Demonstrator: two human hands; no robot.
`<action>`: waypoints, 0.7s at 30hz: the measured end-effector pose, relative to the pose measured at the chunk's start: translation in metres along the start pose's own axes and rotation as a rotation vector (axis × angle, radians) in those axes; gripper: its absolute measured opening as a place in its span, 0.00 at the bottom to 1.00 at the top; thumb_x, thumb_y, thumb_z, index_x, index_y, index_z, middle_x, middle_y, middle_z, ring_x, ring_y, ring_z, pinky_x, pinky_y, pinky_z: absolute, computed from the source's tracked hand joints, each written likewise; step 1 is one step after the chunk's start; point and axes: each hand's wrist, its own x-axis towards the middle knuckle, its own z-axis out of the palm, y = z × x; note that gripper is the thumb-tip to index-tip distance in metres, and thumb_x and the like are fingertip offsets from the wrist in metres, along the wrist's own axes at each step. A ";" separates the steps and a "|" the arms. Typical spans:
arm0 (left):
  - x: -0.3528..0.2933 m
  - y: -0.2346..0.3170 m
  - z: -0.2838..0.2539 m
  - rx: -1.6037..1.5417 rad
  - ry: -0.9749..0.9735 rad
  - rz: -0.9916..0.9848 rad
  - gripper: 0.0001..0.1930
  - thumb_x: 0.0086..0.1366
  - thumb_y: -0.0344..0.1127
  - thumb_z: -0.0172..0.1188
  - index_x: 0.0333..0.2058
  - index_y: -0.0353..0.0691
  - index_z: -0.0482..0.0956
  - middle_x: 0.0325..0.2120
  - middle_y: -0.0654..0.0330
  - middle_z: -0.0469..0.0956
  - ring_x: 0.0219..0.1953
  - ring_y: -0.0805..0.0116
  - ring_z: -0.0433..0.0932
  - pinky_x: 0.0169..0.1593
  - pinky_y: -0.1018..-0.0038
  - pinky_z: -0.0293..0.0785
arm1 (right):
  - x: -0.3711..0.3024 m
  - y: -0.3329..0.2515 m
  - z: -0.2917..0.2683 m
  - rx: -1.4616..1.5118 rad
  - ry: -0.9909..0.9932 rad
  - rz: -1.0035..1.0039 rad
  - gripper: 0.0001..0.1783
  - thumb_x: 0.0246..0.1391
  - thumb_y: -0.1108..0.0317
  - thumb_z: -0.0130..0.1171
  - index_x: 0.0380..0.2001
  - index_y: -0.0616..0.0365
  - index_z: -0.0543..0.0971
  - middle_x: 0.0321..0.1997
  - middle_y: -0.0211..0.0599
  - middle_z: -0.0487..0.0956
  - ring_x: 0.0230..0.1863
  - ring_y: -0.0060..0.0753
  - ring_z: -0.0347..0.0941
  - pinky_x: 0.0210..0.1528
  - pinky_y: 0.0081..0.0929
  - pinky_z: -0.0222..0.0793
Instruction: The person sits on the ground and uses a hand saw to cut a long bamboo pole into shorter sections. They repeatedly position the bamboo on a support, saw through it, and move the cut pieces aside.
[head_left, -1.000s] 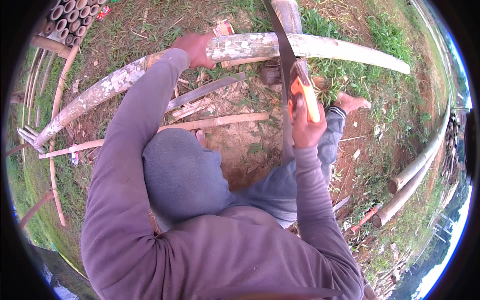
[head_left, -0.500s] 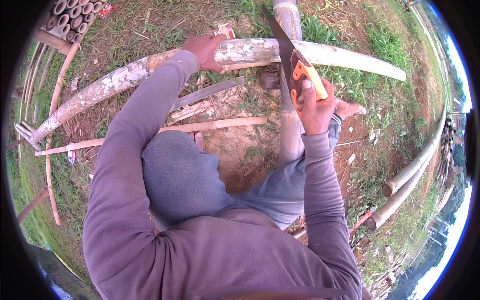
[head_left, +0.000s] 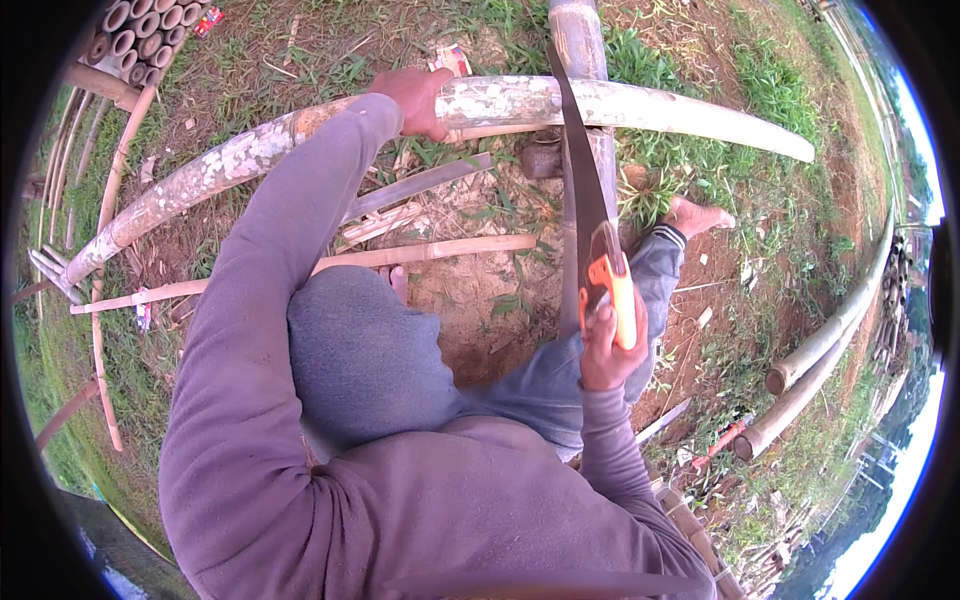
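My right hand point(head_left: 611, 350) is closed around the orange handle of a hand saw point(head_left: 590, 180). The saw's long dark blade crosses a pale, blotchy bamboo pole point(head_left: 690, 108) near where that pole rests over another thick bamboo pole point(head_left: 577, 40). My left hand point(head_left: 410, 100) grips the blotchy pole from above, left of the blade, with its fingers wrapped over it. The pole runs from the lower left to the right. Whether the blade has cut into it cannot be made out.
Split bamboo strips point(head_left: 440, 248) lie on the ground before my knee. A stack of cut bamboo tubes point(head_left: 145, 35) stands at the far left. Two bamboo poles point(head_left: 800, 370) lie at the right. My bare foot point(head_left: 698, 216) is beside the supporting pole.
My right hand has drawn the saw back toward my body, so the handle sits lower and more blade shows beyond it. My left hand stays on the pole.
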 end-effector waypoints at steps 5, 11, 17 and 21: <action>0.008 0.004 0.007 0.050 0.021 -0.010 0.49 0.47 0.51 0.79 0.68 0.49 0.72 0.50 0.49 0.87 0.52 0.45 0.85 0.57 0.50 0.81 | 0.024 0.020 0.015 0.042 -0.007 -0.013 0.14 0.71 0.69 0.65 0.48 0.70 0.76 0.44 0.48 0.85 0.41 0.31 0.83 0.43 0.27 0.81; -0.003 0.008 0.000 0.086 -0.003 -0.039 0.46 0.49 0.53 0.79 0.67 0.49 0.71 0.49 0.48 0.86 0.53 0.42 0.85 0.58 0.49 0.80 | 0.169 0.007 0.118 -0.005 0.043 0.085 0.12 0.66 0.67 0.72 0.44 0.65 0.84 0.32 0.31 0.84 0.32 0.18 0.77 0.35 0.24 0.74; -0.009 0.020 -0.003 0.117 0.042 0.007 0.43 0.54 0.53 0.79 0.66 0.47 0.70 0.51 0.48 0.85 0.54 0.42 0.85 0.58 0.50 0.81 | 0.130 0.052 0.112 0.117 0.060 0.038 0.09 0.70 0.73 0.67 0.48 0.64 0.82 0.33 0.27 0.83 0.28 0.12 0.75 0.28 0.16 0.70; -0.004 0.021 -0.006 0.074 -0.011 -0.054 0.43 0.52 0.51 0.79 0.65 0.46 0.72 0.53 0.48 0.85 0.55 0.43 0.84 0.61 0.49 0.79 | 0.181 -0.013 0.107 -0.016 -0.100 0.184 0.11 0.71 0.66 0.68 0.44 0.65 0.83 0.28 0.25 0.81 0.25 0.11 0.73 0.25 0.16 0.67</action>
